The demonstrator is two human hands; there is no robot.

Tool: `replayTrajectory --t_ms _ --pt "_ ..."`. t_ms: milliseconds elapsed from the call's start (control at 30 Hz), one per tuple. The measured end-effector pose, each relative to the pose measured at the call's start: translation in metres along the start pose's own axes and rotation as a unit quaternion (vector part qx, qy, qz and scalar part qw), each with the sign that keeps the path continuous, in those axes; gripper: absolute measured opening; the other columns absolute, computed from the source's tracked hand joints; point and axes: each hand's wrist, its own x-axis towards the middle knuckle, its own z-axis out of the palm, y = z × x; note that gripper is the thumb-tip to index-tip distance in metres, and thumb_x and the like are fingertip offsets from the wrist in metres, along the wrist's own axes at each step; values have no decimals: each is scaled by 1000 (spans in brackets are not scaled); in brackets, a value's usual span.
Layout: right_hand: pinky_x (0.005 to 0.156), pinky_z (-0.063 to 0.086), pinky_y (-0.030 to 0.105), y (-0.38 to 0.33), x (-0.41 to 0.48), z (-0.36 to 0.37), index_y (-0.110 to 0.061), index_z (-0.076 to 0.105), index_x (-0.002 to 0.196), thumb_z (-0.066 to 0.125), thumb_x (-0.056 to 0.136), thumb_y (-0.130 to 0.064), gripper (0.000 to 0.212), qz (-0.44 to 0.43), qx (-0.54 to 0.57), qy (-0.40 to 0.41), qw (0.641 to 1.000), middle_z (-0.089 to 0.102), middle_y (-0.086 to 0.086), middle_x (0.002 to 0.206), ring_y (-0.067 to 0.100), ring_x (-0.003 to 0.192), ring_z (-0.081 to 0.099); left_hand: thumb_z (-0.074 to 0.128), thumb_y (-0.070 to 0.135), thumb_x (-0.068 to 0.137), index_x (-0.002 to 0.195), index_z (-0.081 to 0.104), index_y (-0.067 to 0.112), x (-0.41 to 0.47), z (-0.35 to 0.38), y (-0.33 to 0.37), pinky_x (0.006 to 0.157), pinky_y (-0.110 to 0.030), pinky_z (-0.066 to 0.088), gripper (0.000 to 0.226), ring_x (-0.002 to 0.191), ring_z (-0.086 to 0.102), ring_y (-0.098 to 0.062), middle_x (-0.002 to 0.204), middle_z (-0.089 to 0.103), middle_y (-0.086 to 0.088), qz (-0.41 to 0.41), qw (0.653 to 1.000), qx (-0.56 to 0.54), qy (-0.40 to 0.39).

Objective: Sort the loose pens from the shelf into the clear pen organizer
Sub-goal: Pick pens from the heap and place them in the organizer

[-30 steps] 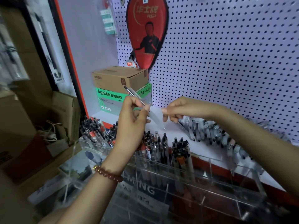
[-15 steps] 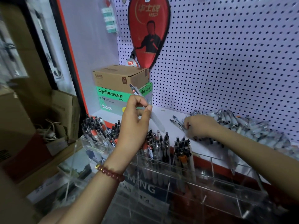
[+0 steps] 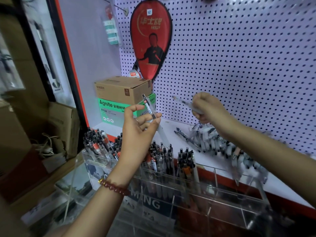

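My left hand [image 3: 138, 132] holds a clear pen [image 3: 150, 113] with a black clip between thumb and fingers, tip pointing down, above the clear pen organizer [image 3: 213, 194]. Several pens stand upright in the organizer's left and middle compartments [image 3: 164, 158]; the right compartments hold few. My right hand [image 3: 210, 108] is raised over the white shelf [image 3: 172, 129] and grips another clear pen [image 3: 183, 102] that sticks out to the left. A pile of loose pens [image 3: 217, 142] lies on the shelf below my right hand.
A brown carton on a green Agnite box [image 3: 119, 100] stands at the shelf's back left. A red paddle case [image 3: 151, 38] hangs on the white pegboard [image 3: 239, 65]. Cardboard boxes and cables [image 3: 51, 134] sit to the left of the red shelf frame.
My right hand went down to the pile of loose pens, took one, and has now lifted it above the shelf. My left hand stayed in place with its pen.
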Motion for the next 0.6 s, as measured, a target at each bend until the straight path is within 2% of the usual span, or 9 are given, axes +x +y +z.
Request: replayTrajectory --t_ms 100,167,233,300,467,533,600 --pt "51 36 27 -12 -37 14 -21 45 83 46 94 -8 17 -116 8 1 993 47 -9 52 14 53 40 60 -3 87 109 39 14 -4 5 9 70 -13 50 35 78 67 -5 85 71 1 6 999 -37 -16" --pt "53 39 34 -11 -57 22 -24 44 84 48 94 -7 20 -156 -3 -18 988 46 -7 57 23 56 42 61 -2 85 114 40 9 -9 11 18 65 -12 47 38 72 64 -1 88 69 -4 5 997 -67 -23" --pt "55 38 42 -7 -71 28 -25 45 83 51 93 -9 20 -156 -15 -40 987 45 -9 59 28 58 41 65 5 81 114 43 11 -14 16 24 60 -13 45 40 67 61 1 89 68 -8 -4 996 -88 -23" --pt "54 36 40 -4 -79 29 -20 45 81 53 92 -10 16 -139 -15 -59 988 46 -9 57 25 56 39 67 14 76 113 48 13 -18 20 27 60 -14 45 41 70 62 -1 89 72 -5 -20 995 -95 -30" --pt "55 41 40 -6 -91 18 -20 46 78 56 92 -18 17 -151 -43 -95 983 43 -8 56 16 56 41 64 9 82 104 58 17 -25 24 29 74 -17 50 24 81 67 -6 80 75 3 -38 992 -91 -74" --pt "52 41 38 -6 -94 12 -21 47 77 54 91 -30 18 -150 -75 -84 982 46 -8 53 10 50 42 63 14 79 102 58 17 -28 27 31 77 -17 52 24 80 68 -6 78 74 4 -29 991 -88 -91" --pt "51 40 38 -6 -94 8 -22 50 78 55 87 -47 27 -142 -74 -33 987 49 -6 50 12 45 43 62 18 74 99 56 16 -32 30 33 74 -18 53 25 75 68 -6 74 73 4 -14 990 -80 -114"
